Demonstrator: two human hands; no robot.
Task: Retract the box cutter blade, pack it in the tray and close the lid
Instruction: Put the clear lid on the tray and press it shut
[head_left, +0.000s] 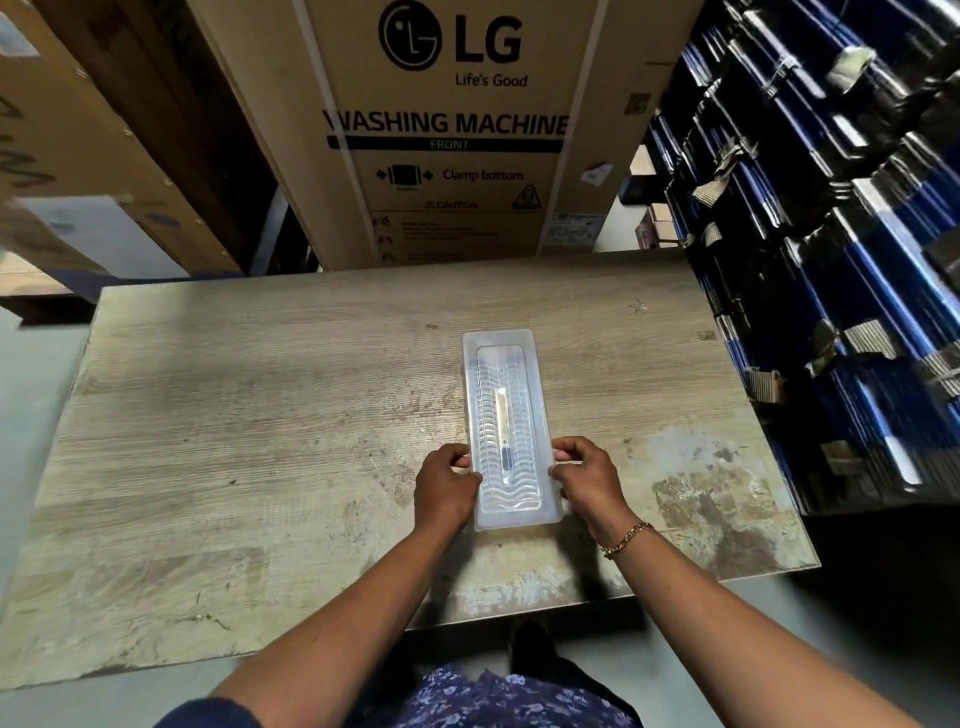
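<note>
A long translucent plastic tray (519, 338) lies lengthwise on the worn wooden table (260, 415), its clear ribbed lid (524, 395) resting on top. Through the lid the box cutter (504, 431) shows as a slim pale bar with a dark part near my end. My left hand (444, 486) grips the tray's near left edge, fingers curled on the rim. My right hand (584, 480) grips the near right edge in the same way. A gold chain bracelet (626, 538) sits on my right wrist.
A big cardboard washing machine box (452, 130) stands behind the table's far edge. Stacked dark blue bundles (831, 260) rise along the right side, close to the table. More cardboard boxes (78, 156) stand at the far left. The table's near edge is by my legs.
</note>
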